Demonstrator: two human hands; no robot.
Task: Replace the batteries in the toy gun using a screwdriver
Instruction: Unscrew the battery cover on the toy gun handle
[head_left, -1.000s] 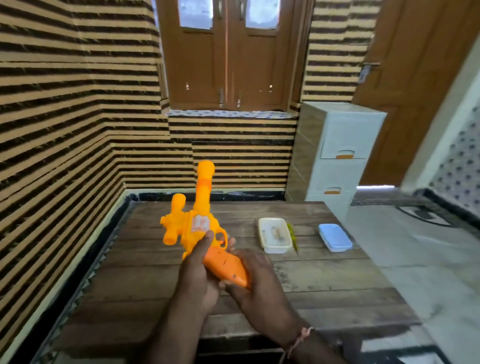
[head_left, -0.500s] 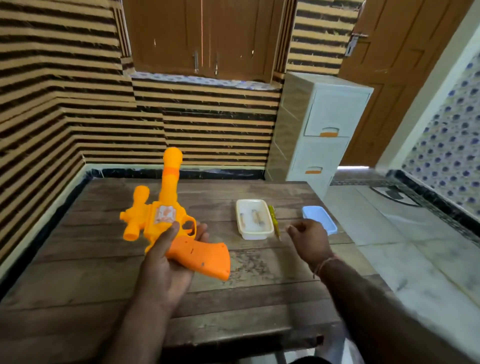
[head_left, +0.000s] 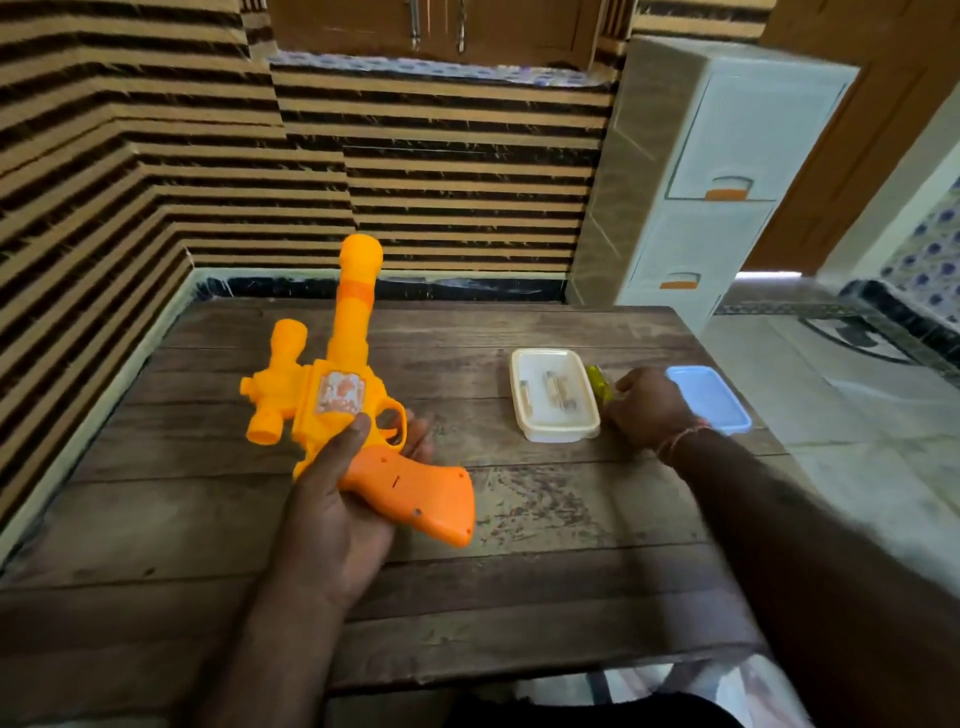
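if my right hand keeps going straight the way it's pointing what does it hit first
Most likely the yellow-green screwdriver. The right hand reaches away from you, and the tool lies right at its fingertips, beside the white container. Contact is unclear; the hand hides part of it.

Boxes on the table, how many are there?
2. A white box sits on the table, right of the toy gun. A blue box lies further right, behind the right hand. None seems hidden.
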